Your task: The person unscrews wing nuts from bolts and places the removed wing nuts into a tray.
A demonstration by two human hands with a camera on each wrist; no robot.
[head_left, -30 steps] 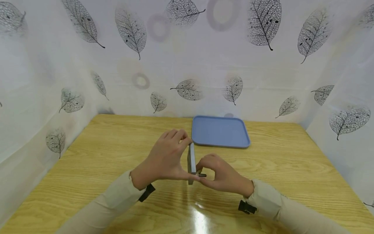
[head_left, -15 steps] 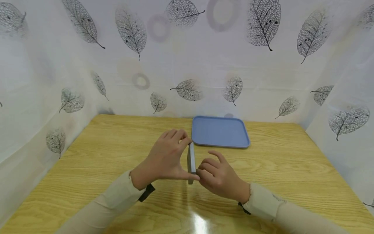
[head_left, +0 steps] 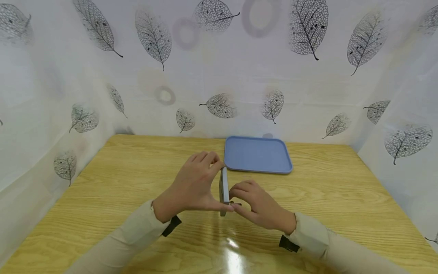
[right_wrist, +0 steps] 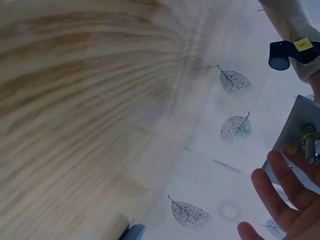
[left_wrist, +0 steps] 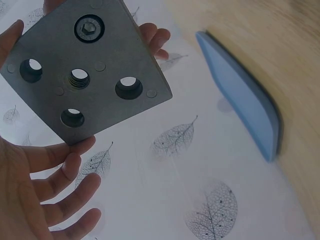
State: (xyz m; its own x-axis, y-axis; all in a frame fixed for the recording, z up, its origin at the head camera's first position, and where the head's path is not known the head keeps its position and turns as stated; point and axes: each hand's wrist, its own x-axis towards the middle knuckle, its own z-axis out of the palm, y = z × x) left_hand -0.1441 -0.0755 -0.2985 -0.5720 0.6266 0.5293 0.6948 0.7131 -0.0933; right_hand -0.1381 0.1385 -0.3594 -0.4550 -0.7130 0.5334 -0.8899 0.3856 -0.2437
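Observation:
My left hand holds a square grey metal plate on edge above the table, thumb at the near corner and fingertips at the far one. Several holes pierce the plate, and the middle one is threaded. A hex socket bolt sits in another hole, its head on the plate's left face. On the right face, a brass-coloured wing nut surrounds the bolt's protruding end. My right hand has thumb and index finger at the wing nut, the other fingers loosely bent. The thumb is hidden in the right wrist view.
A blue rectangular tray lies at the back of the wood-grain table, beyond my hands. White cloth printed with dark leaves hangs along the back and both sides.
My right hand curled and turned at the wing nut half a second ago, then rolled back with its fingers spread more loosely. My left hand and the plate have stayed in place.

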